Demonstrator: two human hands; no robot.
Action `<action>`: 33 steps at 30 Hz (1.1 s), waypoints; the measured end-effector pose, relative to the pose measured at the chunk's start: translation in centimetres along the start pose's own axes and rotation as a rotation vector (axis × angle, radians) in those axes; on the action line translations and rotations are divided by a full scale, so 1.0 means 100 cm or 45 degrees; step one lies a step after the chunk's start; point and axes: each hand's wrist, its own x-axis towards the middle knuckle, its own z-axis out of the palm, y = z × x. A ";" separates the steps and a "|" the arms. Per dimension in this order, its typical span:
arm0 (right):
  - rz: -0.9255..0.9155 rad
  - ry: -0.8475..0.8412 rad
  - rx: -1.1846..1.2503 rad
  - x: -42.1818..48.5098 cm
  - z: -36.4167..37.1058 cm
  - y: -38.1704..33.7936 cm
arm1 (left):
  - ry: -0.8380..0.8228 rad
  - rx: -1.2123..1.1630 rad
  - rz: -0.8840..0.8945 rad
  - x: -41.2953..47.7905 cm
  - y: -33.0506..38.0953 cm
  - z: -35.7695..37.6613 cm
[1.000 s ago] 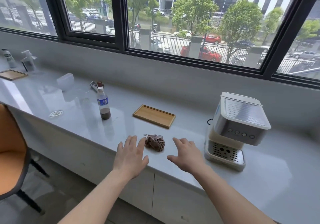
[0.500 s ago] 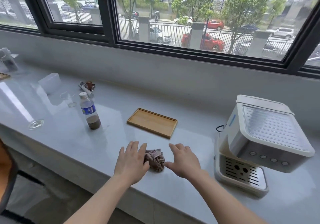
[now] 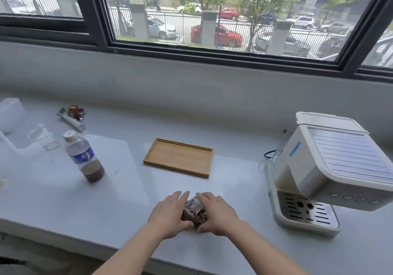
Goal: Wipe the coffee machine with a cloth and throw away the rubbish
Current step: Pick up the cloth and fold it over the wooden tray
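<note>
Head view: the left hand [image 3: 170, 217] and the right hand [image 3: 217, 213] rest on either side of a crumpled brownish cloth [image 3: 194, 211], which lies on the pale surface [image 3: 127, 189] near its front edge. Both hands touch the cloth. The fingers [image 3: 180, 198] of each hand are extended and loosely curved around the cloth, cupping it rather than clenching it (a full grip cannot be confirmed).

The white coffee machine [image 3: 331, 168] stands to the right of the hands, well apart from the cloth, with its perforated drip tray [image 3: 306, 211] facing forward. A wooden tray [image 3: 178, 157] lies just behind the cloth. To the left stands an upright plastic bottle [image 3: 84, 156] with dark liquid at the bottom. Farther left and behind it sit a clear plastic cup [image 3: 42, 138] and a portafilter [image 3: 71, 116].
</note>
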 end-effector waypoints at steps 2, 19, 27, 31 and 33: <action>0.037 -0.028 0.009 0.008 0.005 -0.005 | -0.048 -0.106 0.040 0.010 -0.009 -0.002; 0.149 0.076 0.167 0.040 0.005 -0.006 | -0.126 -0.433 0.237 0.066 -0.037 -0.007; 0.062 0.184 0.271 0.083 -0.052 0.007 | 0.125 -0.489 0.155 0.100 -0.036 -0.056; 0.041 0.291 0.315 0.110 -0.078 0.006 | 0.216 -0.555 0.124 0.123 -0.039 -0.085; 0.057 0.327 0.309 0.124 -0.087 0.004 | 0.246 -0.530 0.141 0.137 -0.042 -0.096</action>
